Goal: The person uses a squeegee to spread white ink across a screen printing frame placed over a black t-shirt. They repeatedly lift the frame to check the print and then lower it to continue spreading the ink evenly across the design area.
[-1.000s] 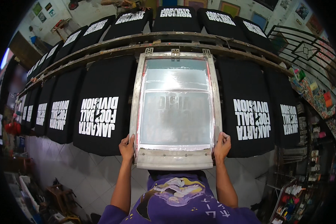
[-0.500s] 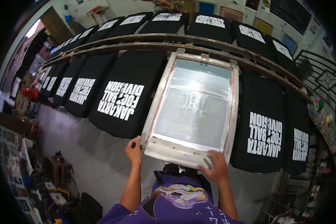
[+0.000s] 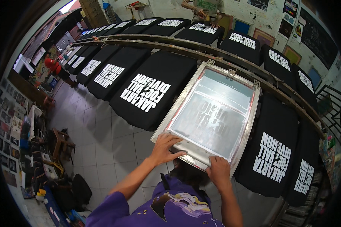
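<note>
A screen-printing screen (image 3: pixel 244 125) with a metal frame and pale translucent mesh lies angled on the near bench, clamped at its far end. My left hand (image 3: pixel 165 148) grips its near bar at the left, with fingers over the metal. My right hand (image 3: pixel 218 169) has curled fingers on the same bar near the right corner. Black shirts with white block lettering lie on boards either side of it, one at left (image 3: pixel 147 79) and one at right (image 3: pixel 269 125).
Wooden rails (image 3: pixel 280 89) run between two rows of shirt-covered boards. A person in red (image 3: pixel 53 66) stands at the left, and another person (image 3: pixel 201 9) works behind the far row. Cluttered shelves and a chair (image 3: pixel 80 189) stand at lower left; a metal grille (image 3: pixel 327 98) is at right.
Both my hands have moved from the screen's sides onto its near bar, the left one shifting rightward. My view has swung left, bringing the person in red into clearer sight.
</note>
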The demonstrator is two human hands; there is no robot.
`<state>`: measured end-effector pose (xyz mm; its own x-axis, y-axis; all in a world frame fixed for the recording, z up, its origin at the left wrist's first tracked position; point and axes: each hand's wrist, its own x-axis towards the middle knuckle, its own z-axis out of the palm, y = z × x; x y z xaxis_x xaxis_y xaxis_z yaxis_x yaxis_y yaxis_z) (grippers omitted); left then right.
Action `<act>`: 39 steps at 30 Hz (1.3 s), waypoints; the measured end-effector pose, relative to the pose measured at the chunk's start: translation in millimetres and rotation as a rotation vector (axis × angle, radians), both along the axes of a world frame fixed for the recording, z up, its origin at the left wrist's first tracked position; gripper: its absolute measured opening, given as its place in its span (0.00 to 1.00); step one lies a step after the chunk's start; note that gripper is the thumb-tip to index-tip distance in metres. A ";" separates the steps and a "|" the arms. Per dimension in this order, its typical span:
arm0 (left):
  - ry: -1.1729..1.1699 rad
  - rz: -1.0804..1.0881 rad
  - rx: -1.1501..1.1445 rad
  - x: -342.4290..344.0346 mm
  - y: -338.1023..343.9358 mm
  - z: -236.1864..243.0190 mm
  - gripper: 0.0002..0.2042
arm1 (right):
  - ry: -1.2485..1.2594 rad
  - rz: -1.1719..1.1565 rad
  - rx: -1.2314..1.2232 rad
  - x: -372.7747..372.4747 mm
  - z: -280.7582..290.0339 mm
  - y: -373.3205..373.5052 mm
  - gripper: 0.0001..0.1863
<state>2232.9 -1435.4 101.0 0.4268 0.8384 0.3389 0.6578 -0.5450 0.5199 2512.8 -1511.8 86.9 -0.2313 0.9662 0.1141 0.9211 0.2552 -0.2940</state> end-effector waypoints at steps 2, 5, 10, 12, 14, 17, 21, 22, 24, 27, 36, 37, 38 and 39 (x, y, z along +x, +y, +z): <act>0.145 -0.102 0.030 -5.8 14.1 5.8 0.28 | 0.048 -0.028 0.022 3.0 -1.5 9.2 0.17; 0.317 -0.200 0.068 -24.5 44.6 -9.7 0.30 | 0.099 -0.061 0.087 10.3 -12.3 19.3 0.16; 0.500 -0.306 0.054 -24.0 86.9 -23.5 0.20 | -0.016 -0.276 0.084 14.2 -19.0 15.7 0.11; 0.536 -0.375 0.065 -22.1 103.0 -20.6 0.18 | -0.026 -0.263 0.113 18.6 -21.3 18.5 0.11; 0.521 -0.413 0.041 -26.2 107.6 -21.5 0.17 | -0.018 -0.241 0.128 15.4 -17.2 15.8 0.11; 0.461 -0.482 -0.004 -31.0 110.3 -21.2 0.17 | -0.017 -0.214 0.135 19.3 -7.9 18.5 0.11; 0.432 -0.538 0.011 -40.2 116.7 -23.5 0.19 | -0.041 -0.250 0.143 22.6 -15.5 19.0 0.08; 0.468 -0.500 -0.028 -39.2 112.8 -23.8 0.18 | -0.037 -0.271 0.163 20.0 -15.6 16.2 0.08; 0.432 -0.442 0.036 -34.3 107.9 -25.2 0.17 | -0.074 -0.322 0.196 13.6 -11.3 13.7 0.08; 0.392 -0.382 0.023 -31.9 101.1 -32.1 0.16 | -0.072 -0.340 0.228 10.1 -16.1 10.7 0.09; 0.353 -0.371 -0.055 -31.8 108.2 -29.9 0.18 | -0.020 -0.344 0.250 15.3 -23.7 14.5 0.07; 0.359 -0.371 -0.066 -28.7 117.2 -25.4 0.19 | -0.004 -0.344 0.254 17.9 -18.1 21.6 0.07; 0.364 -0.373 -0.079 -23.7 128.8 -21.4 0.21 | 0.012 -0.345 0.257 21.3 -11.4 29.8 0.08; 0.369 -0.375 -0.095 -17.4 142.2 -16.6 0.22 | 0.028 -0.346 0.257 26.5 -8.5 39.7 0.08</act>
